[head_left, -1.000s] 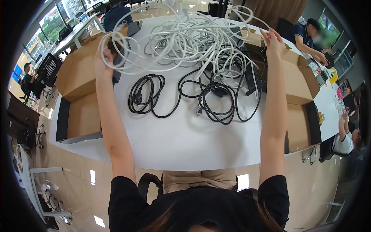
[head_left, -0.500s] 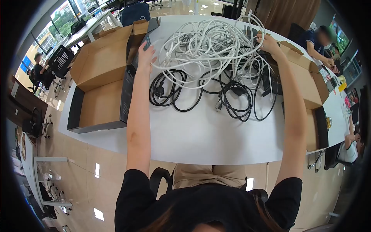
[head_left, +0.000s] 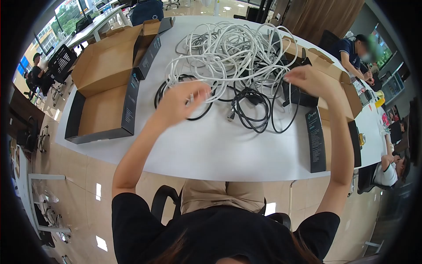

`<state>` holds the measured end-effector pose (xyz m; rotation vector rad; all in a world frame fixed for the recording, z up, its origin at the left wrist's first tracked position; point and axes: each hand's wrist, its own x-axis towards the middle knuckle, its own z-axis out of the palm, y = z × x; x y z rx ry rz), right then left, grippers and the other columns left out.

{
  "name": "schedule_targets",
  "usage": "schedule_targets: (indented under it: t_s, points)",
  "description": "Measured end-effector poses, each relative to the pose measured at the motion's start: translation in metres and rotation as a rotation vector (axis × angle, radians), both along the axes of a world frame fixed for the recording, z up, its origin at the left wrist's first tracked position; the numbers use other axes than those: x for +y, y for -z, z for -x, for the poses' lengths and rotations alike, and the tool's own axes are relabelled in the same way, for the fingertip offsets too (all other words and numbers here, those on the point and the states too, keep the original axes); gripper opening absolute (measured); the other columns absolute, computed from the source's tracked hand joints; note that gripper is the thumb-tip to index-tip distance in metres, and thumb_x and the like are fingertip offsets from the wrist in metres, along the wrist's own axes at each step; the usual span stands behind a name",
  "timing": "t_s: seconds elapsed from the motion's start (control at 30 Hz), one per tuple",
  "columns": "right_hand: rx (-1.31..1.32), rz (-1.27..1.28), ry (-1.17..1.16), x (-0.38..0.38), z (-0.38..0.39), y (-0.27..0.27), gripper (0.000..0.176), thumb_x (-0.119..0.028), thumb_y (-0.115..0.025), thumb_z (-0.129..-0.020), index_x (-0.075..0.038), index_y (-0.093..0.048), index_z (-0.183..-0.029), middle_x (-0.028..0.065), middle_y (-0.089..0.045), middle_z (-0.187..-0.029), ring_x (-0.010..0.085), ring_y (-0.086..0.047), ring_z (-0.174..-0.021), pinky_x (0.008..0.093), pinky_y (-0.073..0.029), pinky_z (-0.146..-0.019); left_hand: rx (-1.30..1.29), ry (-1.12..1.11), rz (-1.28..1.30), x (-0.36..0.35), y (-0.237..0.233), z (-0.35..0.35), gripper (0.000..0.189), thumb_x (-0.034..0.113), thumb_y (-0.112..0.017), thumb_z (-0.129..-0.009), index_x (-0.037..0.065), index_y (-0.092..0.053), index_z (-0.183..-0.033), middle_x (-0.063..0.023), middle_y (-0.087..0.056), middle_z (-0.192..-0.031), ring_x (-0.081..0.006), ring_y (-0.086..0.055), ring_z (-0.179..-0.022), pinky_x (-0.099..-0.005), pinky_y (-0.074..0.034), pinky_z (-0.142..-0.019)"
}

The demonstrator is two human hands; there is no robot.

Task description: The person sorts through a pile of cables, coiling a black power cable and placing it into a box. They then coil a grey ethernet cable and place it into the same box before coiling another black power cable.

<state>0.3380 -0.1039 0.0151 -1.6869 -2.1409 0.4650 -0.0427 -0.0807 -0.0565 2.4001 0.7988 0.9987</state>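
A large tangle of white cables [head_left: 237, 53] lies on the white table in front of me. My left hand [head_left: 178, 103] hovers in front of its near left side, fingers bent and the thumb apart; a coiled black cord [head_left: 159, 94] is partly hidden behind it. My right hand [head_left: 310, 81] is at the tangle's right edge, its fingertips overlapping the outer white loops. Its fingers are blurred, and I cannot tell whether they grip a cable. Below the tangle lies a second black power cord [head_left: 252, 112] with a plug. A black adapter [head_left: 303, 97] sits under my right hand.
An open cardboard box [head_left: 107, 110] with black sides stands at the left of the table. Another open box [head_left: 315, 141] stands at the right, partly behind my right forearm. A person [head_left: 347, 48] works at the far right, and another [head_left: 387, 171] sits nearer.
My left hand has moved from beside the left box toward me and right, in front of the cables. My right hand has come down and nearer; the raised white loop there has sunk.
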Motion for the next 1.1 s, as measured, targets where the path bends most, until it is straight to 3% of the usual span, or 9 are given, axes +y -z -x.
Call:
schedule_targets:
  t_s: [0.03,0.1,0.23,0.33,0.5,0.67,0.87,1.0,1.1]
  points:
    - [-0.011,0.097,0.05,-0.014,0.025,-0.001,0.033,-0.024,-0.063,-0.079,0.0,-0.062,-0.101,0.0127,-0.064,-0.073,0.0149,-0.06,-0.067,0.0278,-0.047,-0.067,0.244,-0.01,0.139,-0.016,0.005,0.001,0.024,0.016,-0.06,-0.08,0.005,-0.057,-0.101,-0.0055,-0.058,-0.092,-0.0154,-0.057,-0.086,-0.0282,-0.046,-0.066]
    - [-0.075,0.205,0.075,-0.039,0.065,0.012,0.036,-0.028,-0.063,-0.079,-0.002,-0.061,-0.103,0.0153,-0.065,-0.089,0.0197,-0.063,-0.083,0.0289,-0.048,-0.072,0.31,-0.103,-0.161,-0.017,0.052,0.014,0.038,0.025,-0.065,-0.076,0.004,-0.054,-0.106,-0.0084,-0.054,-0.1,-0.0215,-0.052,-0.092,-0.0303,-0.046,-0.068]
    - [-0.323,-0.209,-0.191,-0.068,0.108,0.085,0.066,-0.024,-0.064,-0.077,-0.017,-0.031,-0.134,0.0202,-0.048,-0.123,0.0277,-0.061,-0.09,0.0307,-0.051,-0.064,0.419,-0.485,-0.191,-0.01,0.077,0.018,0.066,0.041,-0.073,-0.065,0.003,-0.049,-0.113,-0.0149,-0.045,-0.113,-0.0306,-0.042,-0.105,-0.0366,-0.046,-0.075]
    - [-0.644,-0.199,-0.179,-0.054,0.13,0.117,0.08,-0.017,-0.064,-0.071,-0.021,-0.02,-0.138,0.0255,-0.039,-0.129,0.0283,-0.061,-0.087,0.031,-0.051,-0.057,0.463,-0.594,-0.134,0.016,0.085,0.018,0.082,0.054,-0.073,-0.057,0.002,-0.048,-0.114,-0.0179,-0.045,-0.112,-0.0352,-0.04,-0.105,-0.0474,-0.044,-0.079]
    - [-0.677,-0.266,-0.013,-0.017,0.151,0.149,0.077,-0.006,-0.061,-0.068,-0.019,-0.027,-0.136,0.0286,-0.044,-0.122,0.0256,-0.062,-0.077,0.0334,-0.051,-0.053,0.508,-0.539,0.068,0.018,0.065,0.012,0.082,0.055,-0.074,-0.055,0.003,-0.049,-0.113,-0.0162,-0.052,-0.109,-0.0343,-0.046,-0.103,-0.0436,-0.045,-0.08]
    - [-0.5,-0.383,-0.126,-0.009,0.152,0.146,0.08,-0.015,-0.064,-0.069,-0.02,-0.024,-0.138,0.0182,-0.055,-0.105,0.0272,-0.062,-0.078,0.0319,-0.051,-0.053,0.179,-0.031,0.43,0.022,0.057,0.028,0.04,0.004,-0.069,-0.071,0.005,-0.051,-0.107,0.0016,-0.052,-0.076,-0.0061,-0.053,-0.075,-0.0222,-0.041,-0.066]
    - [0.084,-0.311,-0.058,-0.024,0.163,0.126,0.064,-0.027,-0.065,-0.076,-0.02,-0.034,-0.132,0.0141,-0.058,-0.091,0.0318,-0.062,-0.071,0.0415,-0.047,-0.058,-0.195,0.163,0.902,-0.013,0.003,0.007,0.032,0.013,-0.056,-0.086,0.003,-0.05,-0.116,-0.0009,-0.059,-0.084,-0.002,-0.051,-0.066,-0.0145,-0.039,-0.05]
    - [0.203,-0.322,0.135,-0.015,0.158,0.095,0.032,-0.031,-0.065,-0.078,-0.009,-0.06,-0.1,0.0096,-0.059,-0.059,0.0235,-0.063,-0.064,0.0362,-0.046,-0.056,-0.254,0.18,0.748,-0.007,-0.01,0.004,0.033,0.023,-0.045,-0.093,0.004,-0.049,-0.119,-0.0058,-0.063,-0.093,-0.0039,-0.057,-0.069,-0.0142,-0.044,-0.045]
    - [0.366,-0.144,0.211,-0.008,0.143,0.079,0.026,-0.028,-0.064,-0.08,-0.007,-0.063,-0.095,0.0103,-0.061,-0.062,0.0219,-0.061,-0.059,0.0336,-0.045,-0.053,-0.338,0.013,0.582,0.006,-0.039,0.02,0.03,0.025,-0.046,-0.092,0.005,-0.053,-0.113,-0.0056,-0.064,-0.089,-0.0045,-0.057,-0.063,-0.0149,-0.045,-0.042]
